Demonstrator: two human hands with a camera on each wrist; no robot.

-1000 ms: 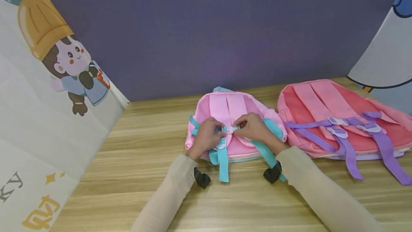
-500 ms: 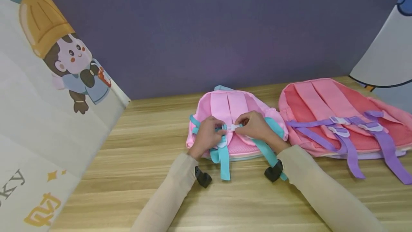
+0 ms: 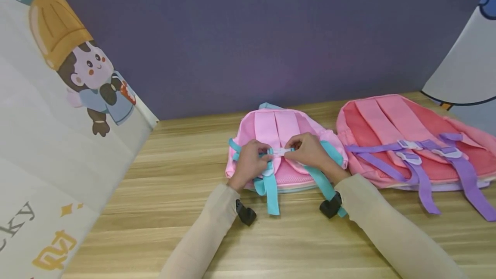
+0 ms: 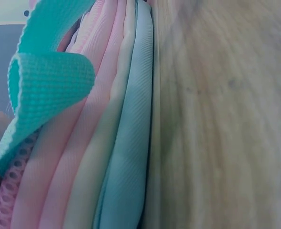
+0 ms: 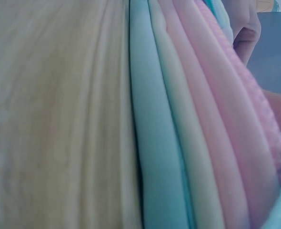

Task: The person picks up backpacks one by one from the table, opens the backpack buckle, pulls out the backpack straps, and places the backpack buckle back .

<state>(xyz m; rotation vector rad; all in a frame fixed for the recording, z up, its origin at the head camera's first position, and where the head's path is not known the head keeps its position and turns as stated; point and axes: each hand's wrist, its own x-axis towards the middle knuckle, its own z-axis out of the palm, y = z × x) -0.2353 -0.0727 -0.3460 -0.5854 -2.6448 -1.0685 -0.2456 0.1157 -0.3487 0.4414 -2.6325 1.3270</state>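
A small pink backpack (image 3: 286,175) lies straps-up on the table in the head view. Across its shoulder straps runs a white plastic buckle (image 3: 280,152) on teal webbing. My left hand (image 3: 251,162) pinches the buckle's left end and the webbing there. From the other side my right hand (image 3: 308,150) pinches its right end between thumb and fingers. A loose teal strap (image 3: 272,195) hangs over the bag's front edge. Each wrist view shows mostly the layered pink, cream and blue side of the bag, the left one also a teal strap loop (image 4: 55,78); the buckle is hidden in both.
A larger coral-pink backpack (image 3: 410,119) with purple straps lies right beside the small one, also straps-up. Behind the wood-grain table (image 3: 186,175) stands a dark purple-grey panel (image 3: 248,38). A white printed sheet (image 3: 77,158) borders the left side.
The hands keep hold of the buckle's two ends, with the right hand slightly farther from the left and more of the white buckle showing between them. The head view has shifted slightly.
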